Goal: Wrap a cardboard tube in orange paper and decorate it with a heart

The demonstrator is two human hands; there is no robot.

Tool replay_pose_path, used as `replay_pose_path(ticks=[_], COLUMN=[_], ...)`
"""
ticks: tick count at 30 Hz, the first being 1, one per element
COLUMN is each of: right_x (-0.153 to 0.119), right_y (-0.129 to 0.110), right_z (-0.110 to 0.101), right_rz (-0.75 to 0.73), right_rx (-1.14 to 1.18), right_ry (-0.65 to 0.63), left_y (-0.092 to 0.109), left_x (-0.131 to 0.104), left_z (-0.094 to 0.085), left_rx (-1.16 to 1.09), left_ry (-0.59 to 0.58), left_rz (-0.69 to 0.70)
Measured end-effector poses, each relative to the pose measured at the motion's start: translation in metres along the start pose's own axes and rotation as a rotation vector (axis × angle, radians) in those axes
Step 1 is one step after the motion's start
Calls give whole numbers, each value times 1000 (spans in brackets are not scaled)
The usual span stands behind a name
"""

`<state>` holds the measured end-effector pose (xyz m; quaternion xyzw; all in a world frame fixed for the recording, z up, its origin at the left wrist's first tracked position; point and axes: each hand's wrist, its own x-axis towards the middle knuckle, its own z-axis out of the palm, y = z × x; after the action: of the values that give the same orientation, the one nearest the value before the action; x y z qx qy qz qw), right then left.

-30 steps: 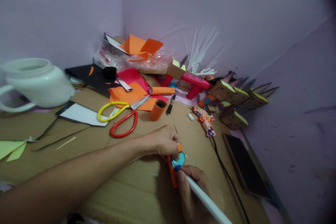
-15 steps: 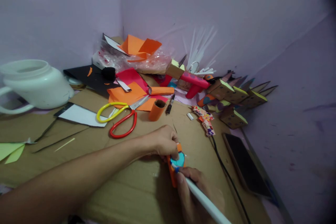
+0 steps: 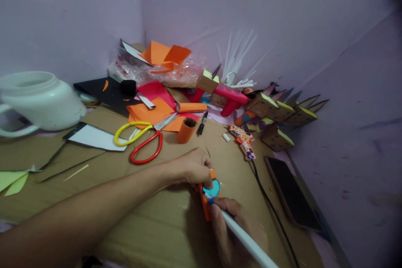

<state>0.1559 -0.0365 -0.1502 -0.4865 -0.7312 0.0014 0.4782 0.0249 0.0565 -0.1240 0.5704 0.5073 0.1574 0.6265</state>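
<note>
My left hand is closed on an orange paper piece, its fingertips pressing beside a blue round patch on it. My right hand is closed round a white pen-like tool with a blue end near the tip. That tip touches the lower left edge of the blue patch. Part of the orange piece is hidden under my fingers. Beyond my left hand, an upright orange tube and open scissors with yellow and red handles rest on the cardboard.
A white pot stands at the left. Orange paper, a black marker and a pink tube figure lie farther back. At the right are several box-headed figures, a patterned glue gun with its cord, and a dark phone.
The whole view has shifted slightly. Both hands keep their hold, and the tool's tip remains at the edge of the blue patch.
</note>
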Motion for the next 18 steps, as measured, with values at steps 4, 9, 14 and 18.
replay_pose_path(ticks=[4,9,14,18], right_x=[2,2,-1,-4], right_y=[3,2,-6,-9], right_z=[-2,0,3,4], right_rz=[-69,-100,41,84], right_rx=[-34,-107,-86,-26], right_ry=[-48,-24,17,22], left_y=[-2,-3,-3,-2], left_x=[1,0,1,1], left_z=[0,1,0,1], left_rx=[16,19,15,4], left_ry=[10,7,6,4], left_rz=[7,19,24,21])
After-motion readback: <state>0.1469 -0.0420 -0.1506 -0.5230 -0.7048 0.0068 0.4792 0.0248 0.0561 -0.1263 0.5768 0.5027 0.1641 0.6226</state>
